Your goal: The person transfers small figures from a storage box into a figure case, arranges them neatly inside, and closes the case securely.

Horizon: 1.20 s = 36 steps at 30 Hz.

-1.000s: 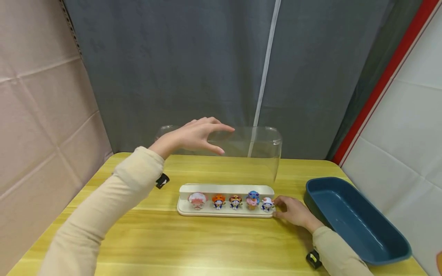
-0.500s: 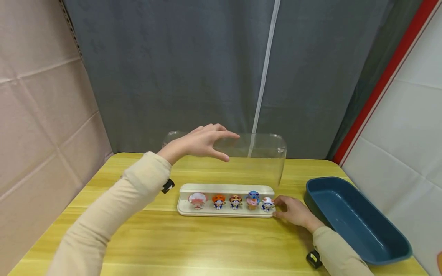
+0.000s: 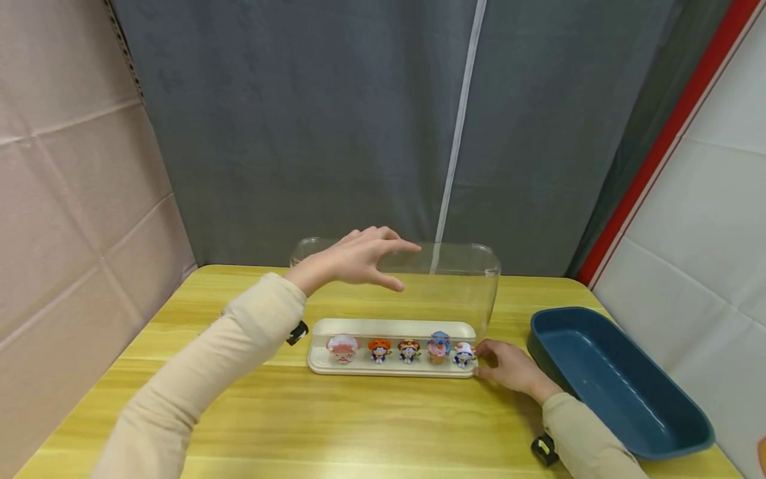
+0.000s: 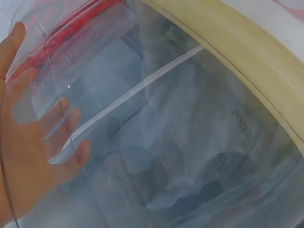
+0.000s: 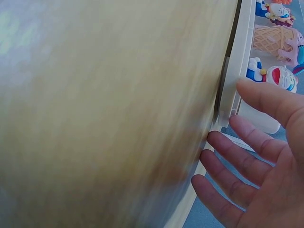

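The person's left arm reaches out over the table (image 3: 239, 412), the sleeve (image 3: 197, 372) sloping up to a left hand (image 3: 353, 258) held above the far half of the tabletop. That hand grips the top of a clear plastic cover (image 3: 443, 279): the fingers (image 3: 395, 246) are spread and gently curved over the near upper edge, the thumb (image 3: 383, 282) under them. In the left wrist view the fingers (image 4: 57, 128) show through the clear wall, pressed flat against it. The cover hangs in the air, behind and above a cream tray (image 3: 335, 367), not touching it.

The tray lies near the middle of the table, lengthwise from left to right. Five little figures stand on it in a row: a pink one (image 3: 342, 348), an orange one (image 3: 379, 348), a brown one (image 3: 409, 349), a blue and pink one (image 3: 439, 346) and a white one (image 3: 463, 353) at the right end.

The right hand (image 3: 509, 364) rests low on the tabletop at the tray's right end. Its fingers (image 5: 266, 102) lie relaxed and slightly parted, the fingertips touching the tray's end wall just beside the white figure; they pinch nothing.

A dark blue tub (image 3: 676, 426) sits along the table's right edge, close to the right forearm. A grey curtain (image 3: 299, 120) hangs behind the far edge.
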### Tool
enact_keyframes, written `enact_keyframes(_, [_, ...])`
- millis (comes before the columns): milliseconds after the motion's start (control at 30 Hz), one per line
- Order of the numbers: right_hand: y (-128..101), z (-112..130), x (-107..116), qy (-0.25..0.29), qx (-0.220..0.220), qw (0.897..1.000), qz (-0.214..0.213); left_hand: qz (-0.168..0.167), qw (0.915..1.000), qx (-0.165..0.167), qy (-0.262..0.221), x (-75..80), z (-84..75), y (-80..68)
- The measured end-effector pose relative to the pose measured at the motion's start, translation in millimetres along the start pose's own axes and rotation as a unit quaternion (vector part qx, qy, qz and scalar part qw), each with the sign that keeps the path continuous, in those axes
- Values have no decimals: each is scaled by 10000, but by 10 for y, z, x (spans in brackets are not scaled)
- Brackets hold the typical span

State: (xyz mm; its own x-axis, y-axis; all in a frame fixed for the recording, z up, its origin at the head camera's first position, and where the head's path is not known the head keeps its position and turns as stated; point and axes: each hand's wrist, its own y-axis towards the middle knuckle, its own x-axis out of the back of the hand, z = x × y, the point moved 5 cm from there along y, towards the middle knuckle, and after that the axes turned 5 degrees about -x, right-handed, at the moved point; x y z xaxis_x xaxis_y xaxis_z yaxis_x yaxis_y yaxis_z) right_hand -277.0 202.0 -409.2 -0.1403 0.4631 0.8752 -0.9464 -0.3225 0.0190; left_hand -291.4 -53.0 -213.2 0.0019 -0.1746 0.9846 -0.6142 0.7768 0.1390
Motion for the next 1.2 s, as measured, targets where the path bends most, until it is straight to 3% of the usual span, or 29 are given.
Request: enact_keyframes(1200, [5,-22,-5,-21,6,10000,-45,-128,9999,-23,52,-314,23,30])
